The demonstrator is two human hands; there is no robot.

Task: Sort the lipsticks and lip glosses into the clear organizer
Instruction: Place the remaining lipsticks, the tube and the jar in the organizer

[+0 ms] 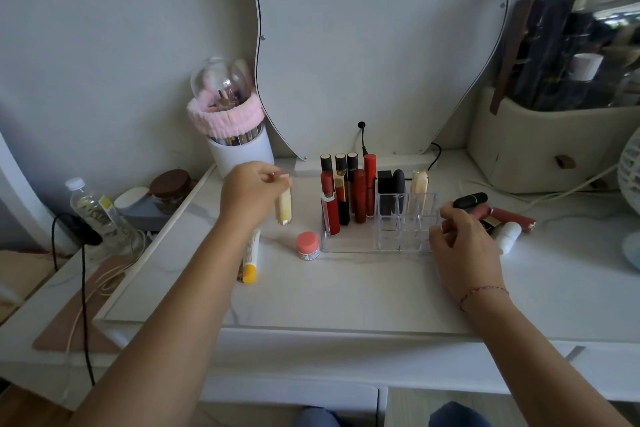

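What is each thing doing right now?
Left hand: holding a cream lipstick above the table.
Right hand: open, fingers at the clear organizer.
Clear organizer: back row partly filled, front slots empty.
Red lip glosses: standing upright inside it.
Black lipstick: lying outside on its side.
Pink-lidded jar: closed, upright.
Yellow-capped tube: lying flat.

The organizer (408, 229) is clear, glossy plastic with see-through walls. The red tubes (360, 199) standing in it look like smooth, shiny plastic, some with black caps. The counter (346, 288) has a smooth, pale marbled finish (faint grey veins). A fluffy pink cloth band (225, 118) wraps a matt white cup (242, 154) under a clear glossy dome (218, 80). The small pink-lidded jar (307, 245) looks like plastic.
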